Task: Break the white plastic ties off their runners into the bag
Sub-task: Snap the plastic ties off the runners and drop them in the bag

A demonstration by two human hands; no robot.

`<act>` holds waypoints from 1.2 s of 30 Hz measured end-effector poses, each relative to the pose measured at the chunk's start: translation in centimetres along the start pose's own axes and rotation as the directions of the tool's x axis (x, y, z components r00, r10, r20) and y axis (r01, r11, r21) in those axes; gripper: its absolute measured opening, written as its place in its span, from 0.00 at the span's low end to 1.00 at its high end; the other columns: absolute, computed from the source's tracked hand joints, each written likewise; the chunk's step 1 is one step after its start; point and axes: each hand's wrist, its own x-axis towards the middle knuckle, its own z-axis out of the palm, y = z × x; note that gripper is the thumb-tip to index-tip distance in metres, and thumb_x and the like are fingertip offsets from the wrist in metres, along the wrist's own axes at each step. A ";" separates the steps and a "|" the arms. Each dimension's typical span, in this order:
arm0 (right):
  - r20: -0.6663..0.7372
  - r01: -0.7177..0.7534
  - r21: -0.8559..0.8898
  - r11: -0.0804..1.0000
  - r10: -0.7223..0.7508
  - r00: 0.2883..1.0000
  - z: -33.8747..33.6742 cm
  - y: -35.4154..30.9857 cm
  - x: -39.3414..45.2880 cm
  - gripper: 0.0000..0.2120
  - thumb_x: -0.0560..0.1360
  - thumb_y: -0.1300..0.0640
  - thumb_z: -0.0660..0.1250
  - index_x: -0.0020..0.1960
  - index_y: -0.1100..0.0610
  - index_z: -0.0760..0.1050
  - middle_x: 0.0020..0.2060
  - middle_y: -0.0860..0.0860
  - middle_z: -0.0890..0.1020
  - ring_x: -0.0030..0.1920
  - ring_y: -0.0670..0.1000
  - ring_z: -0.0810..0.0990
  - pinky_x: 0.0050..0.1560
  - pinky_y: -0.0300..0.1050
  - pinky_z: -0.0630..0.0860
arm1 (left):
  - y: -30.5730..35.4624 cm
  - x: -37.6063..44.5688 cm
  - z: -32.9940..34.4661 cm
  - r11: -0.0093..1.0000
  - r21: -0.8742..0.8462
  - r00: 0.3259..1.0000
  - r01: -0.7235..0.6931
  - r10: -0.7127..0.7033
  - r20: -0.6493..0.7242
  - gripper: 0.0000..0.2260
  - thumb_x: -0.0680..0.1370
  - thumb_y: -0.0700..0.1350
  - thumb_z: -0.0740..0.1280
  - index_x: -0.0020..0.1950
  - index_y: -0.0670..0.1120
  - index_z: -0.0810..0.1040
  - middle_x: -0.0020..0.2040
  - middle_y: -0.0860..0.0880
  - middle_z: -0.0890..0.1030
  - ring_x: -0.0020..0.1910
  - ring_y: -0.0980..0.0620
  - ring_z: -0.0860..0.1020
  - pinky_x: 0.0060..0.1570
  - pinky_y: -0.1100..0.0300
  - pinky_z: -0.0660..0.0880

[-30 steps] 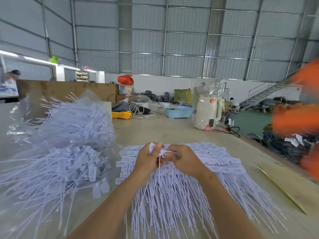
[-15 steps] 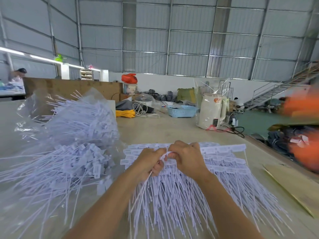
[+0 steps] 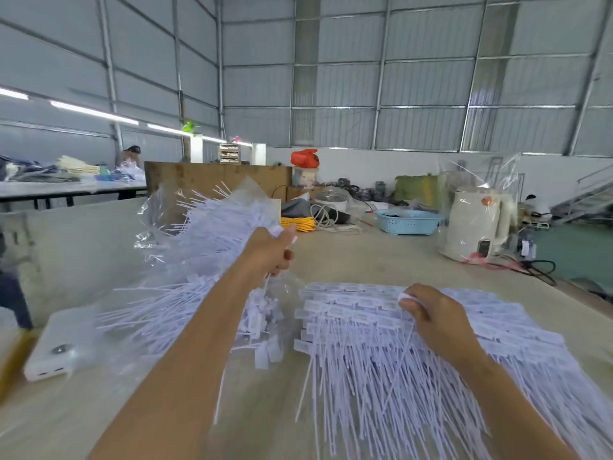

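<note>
A: Where are the hands?
B: The left hand (image 3: 272, 250) is raised over the clear bag (image 3: 185, 247), which lies on the counter (image 3: 381, 260) to the left. Its fingers are curled round a few white ties (image 3: 267, 283) that trail down from the fist.
A: And the right?
B: The right hand (image 3: 431, 313) rests on the stack of runners (image 3: 348, 307) in front of the person. Its thumb and fingers pinch a small white piece (image 3: 404, 297) at the top of that stack, so this grip is closed on it too.
A: What is in the bag?
B: A heap of loose ties (image 3: 205, 234), heads and tails pointing every way, with more spilling towards the near edge.
A: Anything else on the counter?
B: A white flat box (image 3: 56, 346) sits near the left edge, partly under the bag. Further back stand a blue basket (image 3: 409, 221), a yellow coil (image 3: 298, 223) and a white kettle (image 3: 474, 224) wrapped in clear plastic.
</note>
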 end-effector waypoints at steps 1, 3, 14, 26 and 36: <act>0.020 -0.007 -0.002 1.000 0.007 1.000 0.0 0.0 -0.1 0.05 0.79 0.56 0.62 0.48 0.55 0.76 0.42 0.48 0.77 0.50 0.56 0.78 0.53 0.51 0.71 | 0.1 0.5 -1.3 0.998 -0.062 0.999 -0.014 0.011 -0.043 0.14 0.80 0.53 0.62 0.42 0.43 0.71 0.32 0.46 0.73 0.21 0.55 0.65 0.21 0.67 0.59; 0.028 -0.017 -0.003 1.000 0.017 0.999 0.1 0.1 -0.2 0.07 0.79 0.56 0.61 0.50 0.56 0.77 0.45 0.50 0.80 0.51 0.57 0.78 0.54 0.52 0.71 | 0.3 1.2 -3.7 0.992 -0.117 0.997 -0.055 0.048 -0.064 0.13 0.80 0.52 0.62 0.42 0.44 0.69 0.33 0.45 0.74 0.19 0.56 0.65 0.20 0.68 0.59; 0.020 -0.059 -0.074 0.995 0.061 0.998 0.8 0.6 -0.3 0.10 0.80 0.49 0.59 0.55 0.51 0.76 0.52 0.49 0.81 0.57 0.54 0.76 0.54 0.49 0.70 | -7.3 3.3 -8.1 0.395 0.915 0.996 -0.085 0.034 0.078 0.14 0.78 0.52 0.59 0.55 0.43 0.73 0.60 0.40 0.75 0.61 0.42 0.73 0.58 0.57 0.68; 0.132 -0.057 -0.075 0.996 0.067 0.989 -1.1 -1.4 1.1 0.14 0.81 0.52 0.56 0.60 0.60 0.70 0.52 0.60 0.79 0.54 0.60 0.76 0.54 0.51 0.71 | -3.2 -2.4 10.7 0.870 0.308 0.915 -0.386 0.320 0.245 0.12 0.79 0.52 0.64 0.41 0.46 0.75 0.38 0.49 0.81 0.40 0.47 0.80 0.40 0.59 0.74; 0.205 0.007 0.098 0.995 -0.027 0.978 -2.7 0.4 0.2 0.18 0.76 0.54 0.65 0.63 0.57 0.67 0.47 0.54 0.78 0.46 0.55 0.76 0.45 0.44 0.70 | -5.3 -4.1 16.1 0.973 -0.179 0.941 -0.145 0.192 0.280 0.11 0.80 0.41 0.63 0.39 0.38 0.72 0.34 0.42 0.80 0.27 0.53 0.80 0.30 0.60 0.80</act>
